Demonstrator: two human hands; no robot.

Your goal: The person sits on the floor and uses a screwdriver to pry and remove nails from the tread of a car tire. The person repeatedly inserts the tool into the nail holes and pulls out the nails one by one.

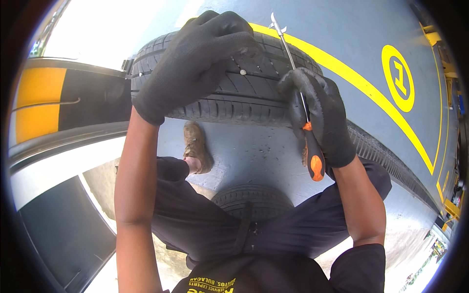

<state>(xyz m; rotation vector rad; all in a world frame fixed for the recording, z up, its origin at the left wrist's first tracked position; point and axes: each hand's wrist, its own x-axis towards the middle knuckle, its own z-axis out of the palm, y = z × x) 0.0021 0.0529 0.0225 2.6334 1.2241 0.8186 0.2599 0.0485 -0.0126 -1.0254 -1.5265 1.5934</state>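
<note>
A black tire (229,105) stands in front of me, its grooved tread facing up. A small pale stone (243,72) sits in a tread groove, and a light speck (140,74) shows at the tire's left side. My left hand (200,61), in a black glove, lies over the tread with its fingers bent together; whatever they may pinch is hidden. At the tire's right side, my gloved right hand (317,112) is closed around a tire stone-removal hook (283,41). Its metal hooked tip points up and away, and its orange and black handle hangs below the palm.
Another tire (251,198) is between my legs. My brown shoe (195,144) is on the grey floor (234,151). A yellow line (361,80) curves across the floor beyond, a metal grating (391,161) runs at right, and a yellow-black striped barrier (63,97) stands at left.
</note>
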